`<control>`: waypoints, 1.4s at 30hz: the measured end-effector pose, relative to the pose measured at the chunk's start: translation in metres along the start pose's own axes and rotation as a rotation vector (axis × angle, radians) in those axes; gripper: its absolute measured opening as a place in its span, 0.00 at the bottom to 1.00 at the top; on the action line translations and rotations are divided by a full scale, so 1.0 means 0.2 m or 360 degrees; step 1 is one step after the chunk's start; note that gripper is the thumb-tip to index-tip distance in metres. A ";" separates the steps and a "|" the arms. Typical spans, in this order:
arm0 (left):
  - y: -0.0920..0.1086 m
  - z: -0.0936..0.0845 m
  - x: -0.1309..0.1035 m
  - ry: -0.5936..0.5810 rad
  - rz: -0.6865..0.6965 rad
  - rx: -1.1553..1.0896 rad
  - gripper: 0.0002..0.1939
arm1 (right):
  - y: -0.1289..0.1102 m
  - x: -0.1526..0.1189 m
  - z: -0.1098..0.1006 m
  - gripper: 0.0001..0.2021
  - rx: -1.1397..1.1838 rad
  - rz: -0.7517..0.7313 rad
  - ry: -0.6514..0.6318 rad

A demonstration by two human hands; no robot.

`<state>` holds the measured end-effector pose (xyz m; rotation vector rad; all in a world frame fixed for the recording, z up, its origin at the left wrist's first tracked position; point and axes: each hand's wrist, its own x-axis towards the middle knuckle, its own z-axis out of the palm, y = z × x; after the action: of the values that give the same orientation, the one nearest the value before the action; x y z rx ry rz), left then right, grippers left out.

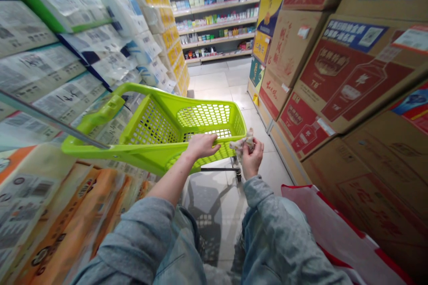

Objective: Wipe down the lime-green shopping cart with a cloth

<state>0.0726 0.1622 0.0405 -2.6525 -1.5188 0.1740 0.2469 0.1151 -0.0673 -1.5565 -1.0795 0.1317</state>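
A bright green shopping cart (pixel 160 153) stands sideways before me, its basket showing nothing inside. My left hand (pixel 203 146) is closed over the cart's near rim, fingers wrapped round the edge. At the basket's right end, my right hand (pixel 252 160) pinches a crumpled pale cloth (pixel 239 144), which lies against the outer corner of the rim. The fingertips of my right hand are partly covered by the cloth's folds.
Stacked tissue packs (pixel 80 58) rise on the left, close to the cart handle. Cardboard boxes (pixel 361 75) line the right side. A red and white bag (pixel 337 227) is near my right leg. Shelves of small goods (pixel 217 22) stand at the aisle's far end.
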 end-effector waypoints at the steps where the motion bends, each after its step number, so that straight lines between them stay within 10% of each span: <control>1: 0.00 0.00 0.00 0.0001 -0.0003 0.0012 0.19 | -0.04 0.03 -0.02 0.19 -0.0045 -0.0134 -0.0060; 11: 0.01 -0.04 -0.05 0.0047 0.0152 -0.0137 0.19 | -0.07 0.28 -0.05 0.15 -0.0479 -0.0869 -0.1057; 22: -0.53 -0.13 -0.52 0.0203 -0.0159 0.0296 0.20 | -0.02 0.34 -0.04 0.11 -0.0806 -0.1028 -0.0948; 30: -0.50 -0.13 -0.51 0.0210 -0.0161 0.0215 0.19 | -0.13 0.30 -0.01 0.10 -0.1020 -0.1189 -0.1018; 42: -0.51 -0.11 -0.52 0.0329 -0.0123 0.0224 0.16 | -0.70 -0.09 0.36 0.11 -0.0794 -0.1385 -0.1186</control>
<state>-0.0633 0.1243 0.0803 -2.4145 -1.4817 0.0010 0.1145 0.1405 0.0173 -1.3252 -2.4400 -0.1890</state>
